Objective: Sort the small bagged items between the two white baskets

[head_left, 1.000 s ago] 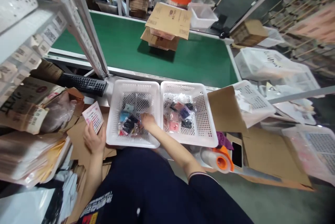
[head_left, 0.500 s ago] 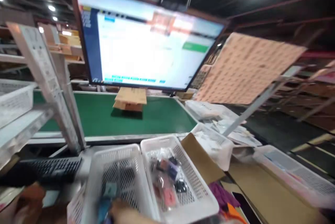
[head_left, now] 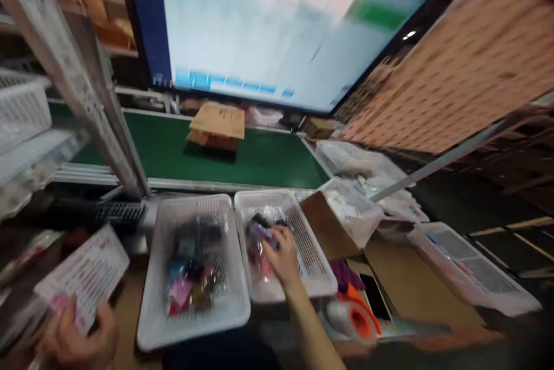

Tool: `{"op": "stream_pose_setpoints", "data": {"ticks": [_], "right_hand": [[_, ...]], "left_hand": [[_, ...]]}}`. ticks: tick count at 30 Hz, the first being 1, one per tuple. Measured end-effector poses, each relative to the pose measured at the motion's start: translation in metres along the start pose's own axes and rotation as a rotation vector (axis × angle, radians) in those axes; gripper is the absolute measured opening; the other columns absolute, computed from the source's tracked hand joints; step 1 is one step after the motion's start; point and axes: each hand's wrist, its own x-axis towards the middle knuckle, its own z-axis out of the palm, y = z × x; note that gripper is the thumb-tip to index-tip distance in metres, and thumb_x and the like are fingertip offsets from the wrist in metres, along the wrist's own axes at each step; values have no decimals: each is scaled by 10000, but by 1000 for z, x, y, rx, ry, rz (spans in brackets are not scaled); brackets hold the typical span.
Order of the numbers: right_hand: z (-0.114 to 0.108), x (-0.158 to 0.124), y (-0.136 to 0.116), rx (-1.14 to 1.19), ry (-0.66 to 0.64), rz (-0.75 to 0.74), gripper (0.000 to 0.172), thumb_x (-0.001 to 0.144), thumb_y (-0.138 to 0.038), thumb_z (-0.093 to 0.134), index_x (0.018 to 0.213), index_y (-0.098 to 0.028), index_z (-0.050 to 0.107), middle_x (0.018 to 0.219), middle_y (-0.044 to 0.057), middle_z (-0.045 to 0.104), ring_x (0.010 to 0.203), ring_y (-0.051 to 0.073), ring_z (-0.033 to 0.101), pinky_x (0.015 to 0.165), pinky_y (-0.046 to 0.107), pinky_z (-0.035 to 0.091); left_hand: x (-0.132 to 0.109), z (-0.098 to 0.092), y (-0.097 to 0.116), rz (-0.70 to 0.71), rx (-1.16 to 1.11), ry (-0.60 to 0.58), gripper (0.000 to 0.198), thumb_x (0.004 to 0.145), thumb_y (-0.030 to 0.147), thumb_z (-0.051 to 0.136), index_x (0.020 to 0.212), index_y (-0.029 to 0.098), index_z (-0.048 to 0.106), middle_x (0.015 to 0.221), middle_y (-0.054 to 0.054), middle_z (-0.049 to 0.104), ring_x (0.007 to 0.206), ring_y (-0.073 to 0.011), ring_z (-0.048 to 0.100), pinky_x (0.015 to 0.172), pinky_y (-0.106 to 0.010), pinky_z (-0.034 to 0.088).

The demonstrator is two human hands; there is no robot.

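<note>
Head view: right hand closed on a small dark packet.
Beneath it sits a white basket; well leftward, the left hand grips a printed card.

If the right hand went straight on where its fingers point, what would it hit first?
Past the dark packet at its fingertips, the right hand would probably meet the far wall of the right white basket, near its left corner; blur leaves depth unclear.

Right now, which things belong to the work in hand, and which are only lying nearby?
Apparently in use: left hand, holding printed card; right hand, holding dark packet; left basket; right basket.

Apparently just lying nearby: phone; orange-cored roll; purple cloth; keyboard.
</note>
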Motion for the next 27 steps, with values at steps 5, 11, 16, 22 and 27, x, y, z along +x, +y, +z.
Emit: {"op": "stream_pose_setpoints", "data": {"ticks": [5,11,16,22,27], "right_hand": [[22,-16,10,-246,-267,36,633,951,-368,575,1532,-131,490,1544,259,489,1473,403,462,1189,642,450],[134,-73,-58,-198,-1169,-151,795,900,-207,712,1636,-198,414,1593,185,509,1411,318,541,1143,422,519],[167,-68,-65,-381,-1107,-4,703,961,-187,617,1620,-71,403,1427,277,609,1299,387,591,967,453,579],[165,-42,-62,-363,-1026,13,310,999,-274,597,1271,-170,703,1346,154,666,1332,317,546,1028,383,523],[199,-44,-85,-351,-980,89,214,974,-209,640,1129,-98,736,1360,186,655,1292,287,558,966,330,518]], "left_hand": [[-24,-36,-31,324,132,8,750,816,391,693,1457,20,579,1391,-284,569,1346,-422,579,1118,-624,514],[-46,-46,-14,312,139,-127,693,914,405,659,1445,-22,527,1373,-269,537,1403,-354,516,1170,-553,462],[-49,-59,-19,262,111,-139,680,931,433,649,1446,7,521,1377,-262,515,1382,-365,520,1150,-571,486],[-47,-63,-32,160,45,-105,671,915,420,675,1403,-30,578,1339,-263,545,1363,-332,559,1148,-508,518],[-46,-54,-31,212,-68,-132,648,924,335,711,1436,-41,580,1336,-248,560,1370,-343,576,1168,-511,508]]}}
